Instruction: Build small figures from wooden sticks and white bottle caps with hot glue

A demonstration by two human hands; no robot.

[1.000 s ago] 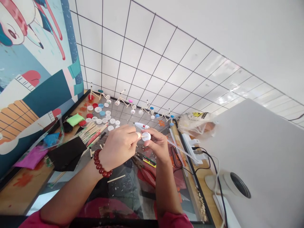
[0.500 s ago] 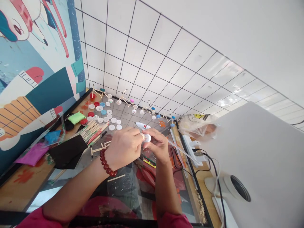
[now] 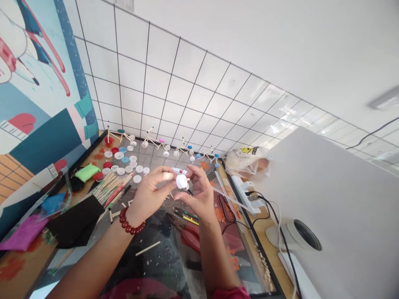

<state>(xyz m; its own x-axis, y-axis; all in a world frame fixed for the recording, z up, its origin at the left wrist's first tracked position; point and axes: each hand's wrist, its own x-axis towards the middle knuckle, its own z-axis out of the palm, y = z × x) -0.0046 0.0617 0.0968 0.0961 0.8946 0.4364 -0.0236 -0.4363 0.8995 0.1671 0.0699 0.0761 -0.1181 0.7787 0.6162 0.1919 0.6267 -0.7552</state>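
Between my hands is a white bottle cap, with what looks like a short pale stub at its right side. The thumb and fingertips of my left hand pinch it from the left. Around its right side, my right hand has its thumb and fingers spread apart; whether a fingertip touches the cap is hard to see. Just behind the cap, a white and blue glue gun is partly covered by the fingers. Loose bottle caps in white, blue and red lie beyond my left hand.
Stick-and-cap figures line the far edge by the tiled wall. At left lie wooden sticks, black sheets and a green packet. Red-handled pliers are below my hands. A power strip with cables sits right.
My right hand's fingers have spread away from the cap, which now turns its round face toward me in my left hand. The camera view has shifted, moving the scene left.
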